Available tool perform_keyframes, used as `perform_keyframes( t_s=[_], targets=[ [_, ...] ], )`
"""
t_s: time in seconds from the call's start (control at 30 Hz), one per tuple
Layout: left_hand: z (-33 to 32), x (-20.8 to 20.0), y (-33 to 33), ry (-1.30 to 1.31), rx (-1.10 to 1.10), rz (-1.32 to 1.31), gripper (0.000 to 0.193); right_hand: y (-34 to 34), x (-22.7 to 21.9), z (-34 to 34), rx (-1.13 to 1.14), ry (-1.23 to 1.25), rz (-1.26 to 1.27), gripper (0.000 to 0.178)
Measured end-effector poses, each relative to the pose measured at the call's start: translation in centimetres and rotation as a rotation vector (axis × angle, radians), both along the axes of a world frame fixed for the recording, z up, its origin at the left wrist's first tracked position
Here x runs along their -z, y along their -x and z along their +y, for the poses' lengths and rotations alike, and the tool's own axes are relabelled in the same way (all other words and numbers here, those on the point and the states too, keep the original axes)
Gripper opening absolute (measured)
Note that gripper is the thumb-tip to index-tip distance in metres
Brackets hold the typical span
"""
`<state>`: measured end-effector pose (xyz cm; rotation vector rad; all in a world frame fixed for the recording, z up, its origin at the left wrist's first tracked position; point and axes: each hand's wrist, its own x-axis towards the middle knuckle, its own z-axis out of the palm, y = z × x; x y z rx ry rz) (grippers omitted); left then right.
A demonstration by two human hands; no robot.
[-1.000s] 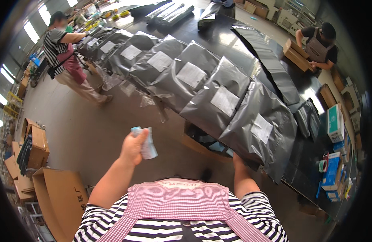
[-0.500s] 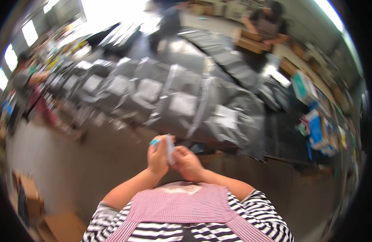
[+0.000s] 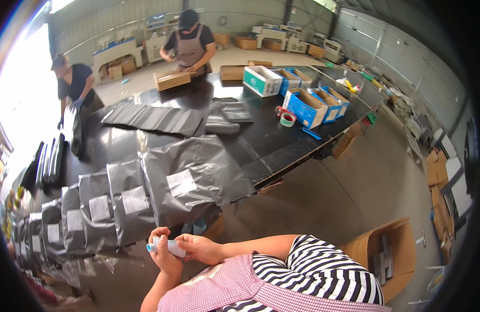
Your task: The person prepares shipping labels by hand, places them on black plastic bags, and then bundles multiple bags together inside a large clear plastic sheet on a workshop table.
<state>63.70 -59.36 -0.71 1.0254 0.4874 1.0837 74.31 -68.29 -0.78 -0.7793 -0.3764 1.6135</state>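
In front of my chest, my left hand (image 3: 166, 257) is wrapped round a small white roll (image 3: 175, 248) with a light-blue core, which looks like a label roll. My right hand (image 3: 202, 249) closes on the roll's other end, its fingertips against the white material. Just beyond both hands lies a row of grey plastic mailing bags (image 3: 198, 161), overlapping along the table's near edge. White paper labels (image 3: 181, 183) are on their upper faces.
The black table (image 3: 260, 151) holds flat grey bags (image 3: 151, 118), blue boxes (image 3: 305, 108), a green-and-white box (image 3: 262, 81) and tape rolls (image 3: 287, 119). Across it, one person (image 3: 190, 44) handles a carton (image 3: 172, 79); another person (image 3: 73, 83) handles dark bags. A carton (image 3: 362, 244) stands at my right.
My view has swung to the right, bringing the table's far end and boxes into sight. My hands keep the white roll between them, now lower and further left in the picture.
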Motion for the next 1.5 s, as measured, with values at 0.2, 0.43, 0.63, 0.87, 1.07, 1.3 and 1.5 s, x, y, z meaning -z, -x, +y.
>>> perform_keyframes(
  t_s=[0.2, 0.43, 0.63, 0.87, 1.07, 1.3, 1.5],
  targets=[
    [-2.5, 0.0, -6.3, -0.199, 0.115, 0.084, 0.019, -6.2, -0.2, -3.2, 0.038, -0.109, 0.012, 0.028],
    [-9.0, -0.9, -17.8, -0.246, 0.272, 0.311, 0.032, -19.9, 1.5, -10.1, 0.217, -0.165, -0.134, 0.024],
    [-16.7, -1.7, -33.6, -0.174, 0.448, 0.451, 0.035, -35.6, 3.0, -19.8, 0.366, -0.064, -0.545, 0.020],
    [-20.4, -1.6, -47.6, -0.156, 0.637, 0.457, 0.043, -47.3, 0.6, -27.7, 0.403, -0.058, -0.187, 0.019],
    [-19.6, -0.2, -57.5, -0.150, 0.765, 0.456, 0.042, -56.1, -0.2, -28.7, 0.492, 0.087, -0.525, 0.017],
    [-19.2, -2.8, -70.0, -0.098, 1.050, 0.017, 0.046, -69.4, -3.2, -29.9, 0.764, 0.142, -0.590, 0.014],
    [-16.2, -4.3, -74.4, -0.290, 1.002, 0.502, 0.034, -90.2, -10.1, -27.4, 1.046, -0.075, -0.289, 0.023]
  ],
)
